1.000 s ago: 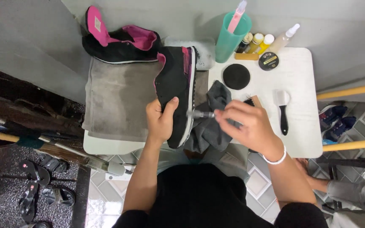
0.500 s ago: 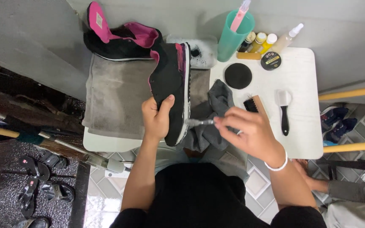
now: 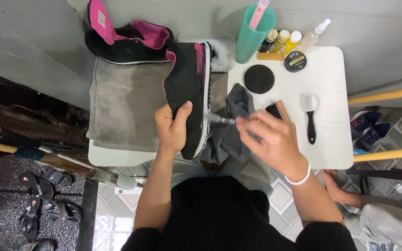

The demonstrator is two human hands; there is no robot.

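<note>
Over the grey towel [image 3: 126, 107], left hand [image 3: 173, 128] clamps a black, pink-lined shoe [image 3: 189, 88]; right hand [image 3: 271, 137] pinches a brush [image 3: 222, 120].

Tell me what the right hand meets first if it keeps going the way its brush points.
The right hand points its small brush left, so it probably meets the white sole edge of the black shoe held by the left hand.

Left hand [image 3: 172, 128] clenched; right hand [image 3: 271, 139] pinching
</note>
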